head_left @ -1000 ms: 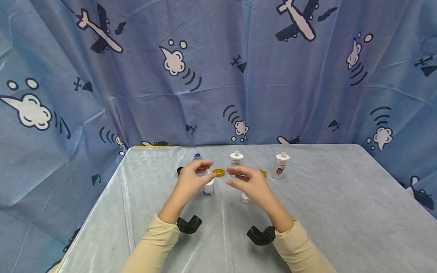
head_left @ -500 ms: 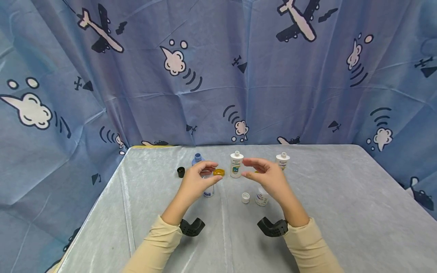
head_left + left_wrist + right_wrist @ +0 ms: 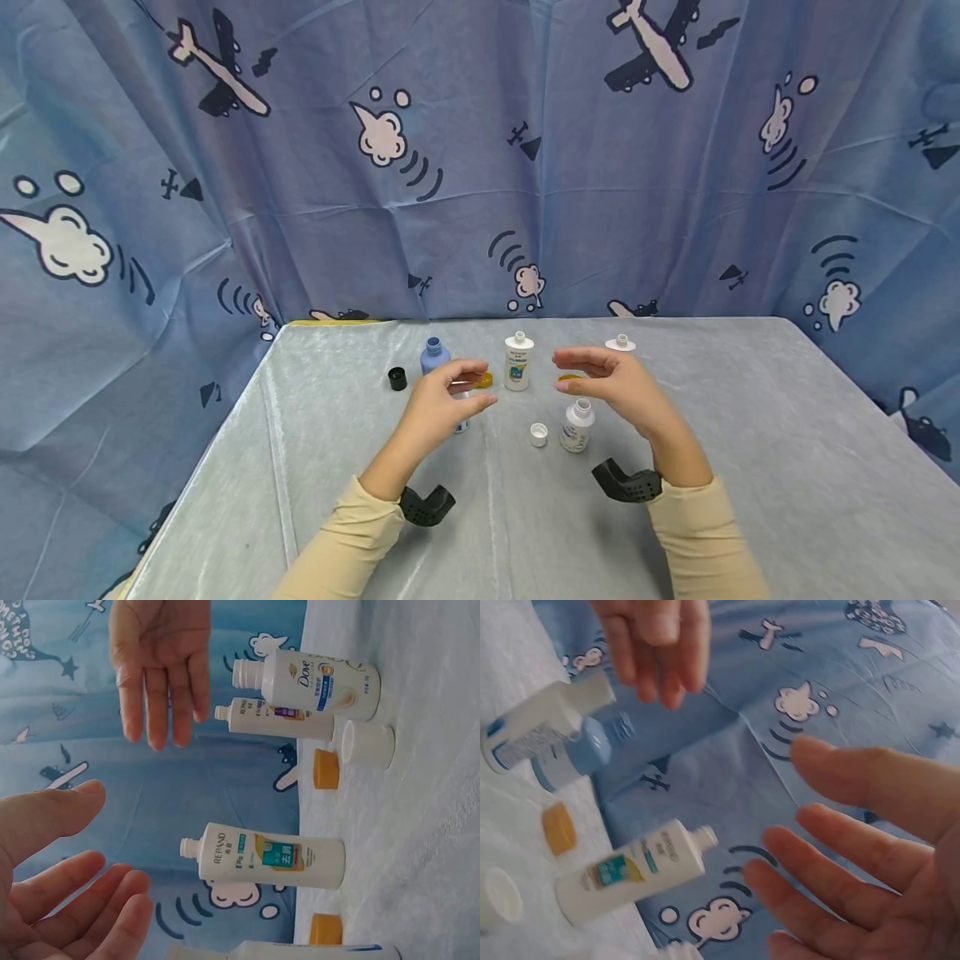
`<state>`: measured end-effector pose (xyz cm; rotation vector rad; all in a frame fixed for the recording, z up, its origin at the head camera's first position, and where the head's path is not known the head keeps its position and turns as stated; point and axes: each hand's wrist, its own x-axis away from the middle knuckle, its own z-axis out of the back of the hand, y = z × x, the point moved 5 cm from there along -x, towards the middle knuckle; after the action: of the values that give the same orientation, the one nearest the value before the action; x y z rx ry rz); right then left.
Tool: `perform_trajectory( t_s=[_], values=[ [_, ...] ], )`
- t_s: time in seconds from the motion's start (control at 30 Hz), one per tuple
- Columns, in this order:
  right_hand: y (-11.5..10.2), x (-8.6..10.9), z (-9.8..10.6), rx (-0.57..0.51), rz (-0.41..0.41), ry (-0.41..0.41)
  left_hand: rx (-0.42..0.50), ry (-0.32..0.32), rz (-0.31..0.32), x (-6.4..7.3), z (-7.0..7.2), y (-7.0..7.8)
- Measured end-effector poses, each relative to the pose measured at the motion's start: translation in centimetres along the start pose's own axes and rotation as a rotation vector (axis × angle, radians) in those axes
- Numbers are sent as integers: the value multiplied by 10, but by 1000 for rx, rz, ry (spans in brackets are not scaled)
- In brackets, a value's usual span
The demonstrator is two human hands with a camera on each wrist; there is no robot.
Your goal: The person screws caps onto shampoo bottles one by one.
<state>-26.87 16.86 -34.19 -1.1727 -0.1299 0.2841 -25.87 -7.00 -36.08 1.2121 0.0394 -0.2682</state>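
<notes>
Table (image 3: 750, 467), Dove bottle (image 3: 576, 429) near right hand (image 3: 626, 392)

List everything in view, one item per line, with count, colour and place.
Blue bottle: one, blue, beyond the left hand, partly hidden in the head view
REPAND bottle: one, white, back middle
Far-right bottle: one, white, mostly hidden behind the right hand in the head view
Dove bottle: one, white, nearer the front
Front-left bottle: one, white, mostly hidden by the left hand in the head view
Black cap: one, black, left of the blue bottle
White cap: one, white, left of the Dove bottle
Yellow caps: two, yellow, one beyond each hand
Table cover: one, pale grey, under the bottles
Curtain: one, patterned blue, behind the table
Wrist devices: two, black, at the wrists
Sleeves: two, cream, forearms
Left hand, right hand: two, bare, raised
</notes>
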Motion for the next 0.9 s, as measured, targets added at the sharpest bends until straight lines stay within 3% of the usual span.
perform_trajectory(
  t_s=[0.17,0.33,0.53,0.9],
  values=[
    [6,1,8,11,-19,-64,6,-6,4,1,-2,0],
    [13,1,13,20,0,-135,20,-18,-30,1,-5,1],
    [22,0,16,-41,6,-210,24,-43,-32,2,-11,1],
    [41,-4,22,-88,-12,-254,28,-70,-13,4,-20,-1]
  ],
)
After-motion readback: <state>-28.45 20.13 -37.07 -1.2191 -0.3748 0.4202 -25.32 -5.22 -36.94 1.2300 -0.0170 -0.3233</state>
